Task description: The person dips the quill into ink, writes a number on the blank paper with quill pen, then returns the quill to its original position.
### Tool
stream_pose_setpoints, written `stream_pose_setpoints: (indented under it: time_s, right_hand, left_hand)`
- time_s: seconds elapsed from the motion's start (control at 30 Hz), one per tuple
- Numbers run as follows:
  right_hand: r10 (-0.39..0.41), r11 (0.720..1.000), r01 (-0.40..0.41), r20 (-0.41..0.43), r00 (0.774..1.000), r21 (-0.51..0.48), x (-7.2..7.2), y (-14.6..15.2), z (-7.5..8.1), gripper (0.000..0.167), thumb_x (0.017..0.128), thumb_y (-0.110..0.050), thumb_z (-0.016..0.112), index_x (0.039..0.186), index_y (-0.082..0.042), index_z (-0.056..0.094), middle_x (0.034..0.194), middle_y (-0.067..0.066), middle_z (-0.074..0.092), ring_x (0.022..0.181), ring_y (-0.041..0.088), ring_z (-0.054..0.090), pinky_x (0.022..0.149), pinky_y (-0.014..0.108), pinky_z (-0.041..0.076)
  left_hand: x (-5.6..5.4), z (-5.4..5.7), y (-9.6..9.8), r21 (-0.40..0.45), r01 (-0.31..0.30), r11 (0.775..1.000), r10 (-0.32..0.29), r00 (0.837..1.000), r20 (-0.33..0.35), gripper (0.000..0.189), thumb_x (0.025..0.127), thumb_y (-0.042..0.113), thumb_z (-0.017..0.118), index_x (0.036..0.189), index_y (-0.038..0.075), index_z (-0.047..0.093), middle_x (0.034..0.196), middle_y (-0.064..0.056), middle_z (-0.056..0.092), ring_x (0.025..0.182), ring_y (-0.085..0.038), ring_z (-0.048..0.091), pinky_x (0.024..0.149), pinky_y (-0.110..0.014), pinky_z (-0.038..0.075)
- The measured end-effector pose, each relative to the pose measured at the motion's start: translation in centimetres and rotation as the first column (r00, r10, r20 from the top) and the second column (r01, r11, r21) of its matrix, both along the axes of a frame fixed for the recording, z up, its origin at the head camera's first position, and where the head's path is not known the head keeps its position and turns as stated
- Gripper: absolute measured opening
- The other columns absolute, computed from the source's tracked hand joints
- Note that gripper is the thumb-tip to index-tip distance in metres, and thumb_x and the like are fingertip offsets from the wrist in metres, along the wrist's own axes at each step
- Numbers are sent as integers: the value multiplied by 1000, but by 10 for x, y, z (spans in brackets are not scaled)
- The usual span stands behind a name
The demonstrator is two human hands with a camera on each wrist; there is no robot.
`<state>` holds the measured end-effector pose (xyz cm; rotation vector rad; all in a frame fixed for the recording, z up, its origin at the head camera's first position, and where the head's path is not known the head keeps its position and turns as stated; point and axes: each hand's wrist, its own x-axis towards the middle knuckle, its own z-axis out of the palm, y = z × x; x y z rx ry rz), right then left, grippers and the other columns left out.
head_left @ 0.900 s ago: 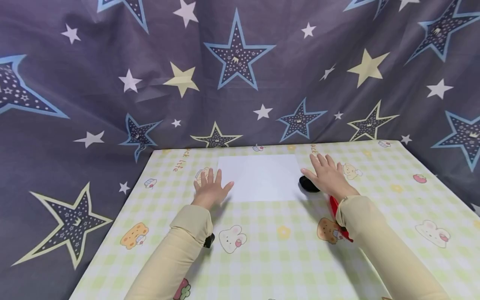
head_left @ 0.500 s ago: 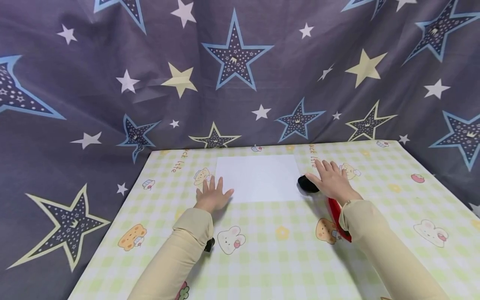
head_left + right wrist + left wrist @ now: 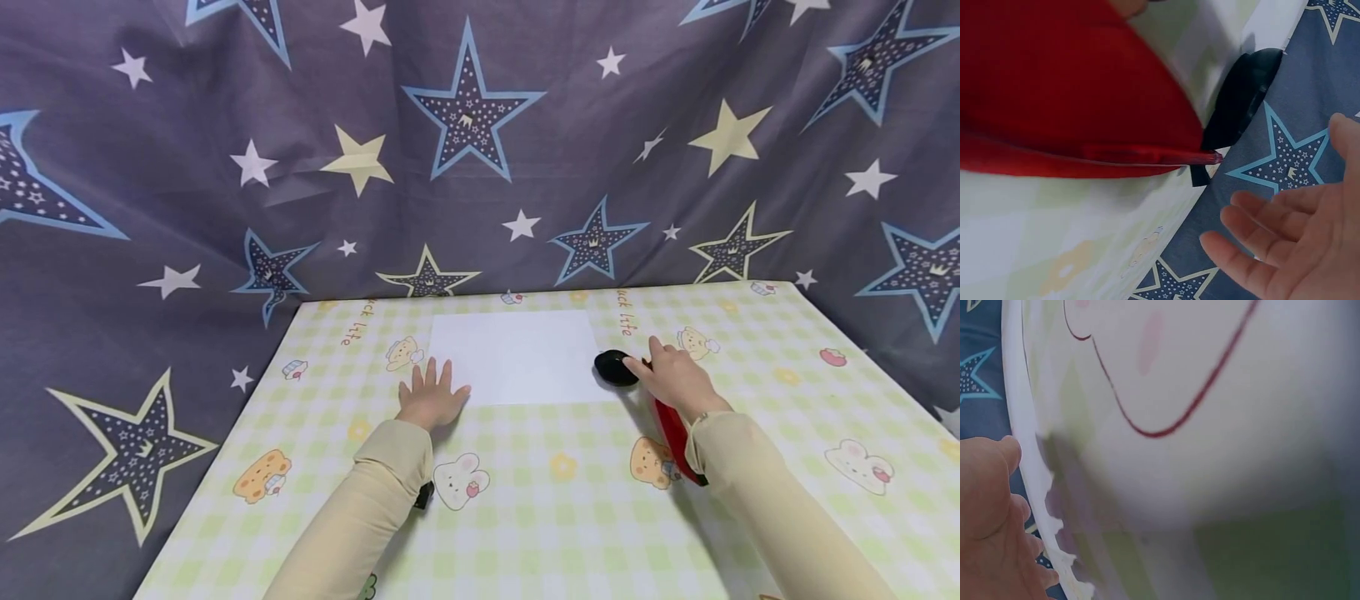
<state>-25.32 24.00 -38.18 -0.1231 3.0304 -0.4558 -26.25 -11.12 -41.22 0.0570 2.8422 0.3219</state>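
A white sheet of paper [image 3: 517,358] lies flat on the table. My left hand [image 3: 432,400] is by its left front corner, fingers spread and thumb over the paper's edge; the left wrist view shows part of this hand [image 3: 988,512]. Right of the sheet is a glossy black rounded thing [image 3: 615,367]. Over its right side reaches my right hand [image 3: 678,379], thumb toward it. Beneath that wrist is a smooth red thing [image 3: 672,433], curved with a narrow tip. In the right wrist view, the hand [image 3: 1297,225] has loosely bent fingers, apart from the red tip.
A green and white checked cloth with cartoon prints covers the table [image 3: 525,533]. Behind and at the sides hangs a dark curtain [image 3: 315,83] printed with stars. A small black block [image 3: 424,495] shows beside my left sleeve.
My right hand has come down and nearer, its fingers more bent, close to the black thing. The left hand has shifted slightly nearer me, still spread.
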Motion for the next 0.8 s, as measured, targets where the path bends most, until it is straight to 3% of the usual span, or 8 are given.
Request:
stream_pose_setpoints:
  time_s: [0.33,0.47,0.6,0.8]
  right_hand:
    - [-24,998,19,76,997,62,2,5,-8,61,94,-31,49,126,19,37,121,38,44,109,48,45,88,55,39]
    - [-20,997,14,77,997,71,2,7,-11,48,91,-26,56,114,15,48,102,29,56,89,38,56,78,51,45]
    - [-20,998,14,86,996,69,2,9,-13,36,88,-21,59,103,11,52,85,17,57,72,26,53,70,45,46]
    - [-34,998,27,104,994,64,2,9,-15,27,86,-17,61,97,7,54,81,14,57,71,25,51,69,43,45]
  left_hand:
    - [1,-4,1,-5,12,1000,-12,1000,-10,66,97,48,29,148,11,11,152,-15,2,136,-39,-1,104,-60,3]
    - [0,-7,1,-17,21,1000,-21,1000,-4,64,98,46,29,148,11,11,152,-14,3,136,-39,-1,103,-60,3]
    - [0,-9,1,-31,31,999,-31,999,9,62,98,45,28,149,13,11,153,-13,2,136,-39,-1,104,-60,2]
    - [2,-10,3,-11,34,999,-34,999,26,60,99,43,28,148,12,14,152,-15,4,135,-40,0,104,-60,2]
